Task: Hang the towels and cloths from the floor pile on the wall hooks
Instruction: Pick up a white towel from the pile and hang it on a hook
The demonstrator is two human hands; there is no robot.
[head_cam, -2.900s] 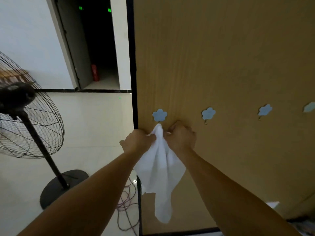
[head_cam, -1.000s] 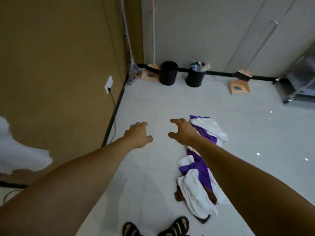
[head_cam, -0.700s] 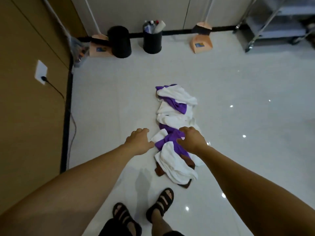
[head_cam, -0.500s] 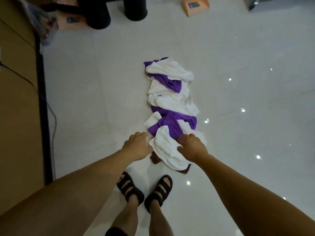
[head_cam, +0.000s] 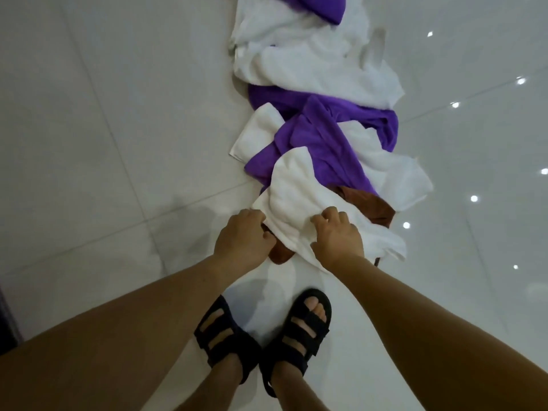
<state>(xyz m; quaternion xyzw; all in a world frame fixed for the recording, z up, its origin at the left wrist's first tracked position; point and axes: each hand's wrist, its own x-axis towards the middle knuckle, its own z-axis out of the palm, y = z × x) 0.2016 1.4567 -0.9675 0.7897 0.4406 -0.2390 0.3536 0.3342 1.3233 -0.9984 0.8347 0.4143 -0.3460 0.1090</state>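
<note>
A long pile of towels lies on the white tiled floor: white towels, a purple towel (head_cam: 323, 143) and a brown cloth (head_cam: 373, 207) underneath. The nearest white towel (head_cam: 292, 197) lies on top at the pile's near end. My left hand (head_cam: 243, 237) grips its left edge with curled fingers. My right hand (head_cam: 336, 237) pinches a fold of the same towel on its right side. More white towels (head_cam: 311, 66) stretch away toward the top of the view. No wall hooks are in view.
My two feet in black sandals (head_cam: 264, 336) stand just in front of the pile's near end. Bare glossy floor tiles (head_cam: 103, 129) spread to the left and right of the pile. A dark strip (head_cam: 6, 321) shows at the lower left edge.
I turned from the wall, where a white cloth was left on the first hook, and bent down to the floor pile. Both hands moved onto the nearest white towel and closed on it.
</note>
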